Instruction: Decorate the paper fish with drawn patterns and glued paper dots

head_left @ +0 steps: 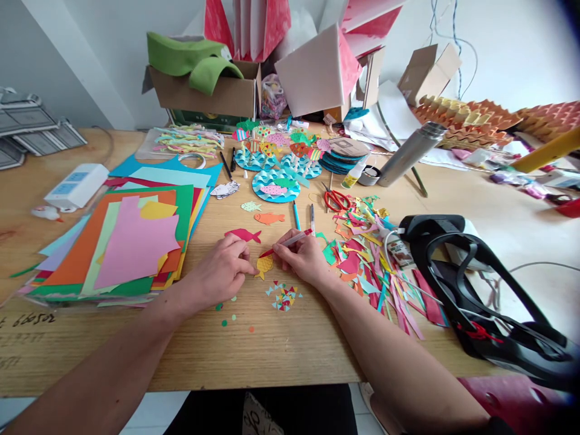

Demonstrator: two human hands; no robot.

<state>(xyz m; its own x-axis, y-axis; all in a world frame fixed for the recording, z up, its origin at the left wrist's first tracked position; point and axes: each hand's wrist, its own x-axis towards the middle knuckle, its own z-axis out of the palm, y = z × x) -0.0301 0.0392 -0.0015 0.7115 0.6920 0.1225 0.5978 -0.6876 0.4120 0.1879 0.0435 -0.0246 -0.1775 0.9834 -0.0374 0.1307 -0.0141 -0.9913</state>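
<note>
Right hand clenched around a red and white pencil, tip just above a yellow paper fish lying mid-counter, left hand half-curled and not gripping, fingertips touching the fish's edge, colored paper scraps beside the right hand.

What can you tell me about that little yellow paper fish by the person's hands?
The yellow paper fish is a small, flat cut-out with a crosshatched scale pattern and a pointed tail facing down. It lies on the wooden table between the left hand and the right hand. The tip of a red-and-white pen sits just above it.
</note>
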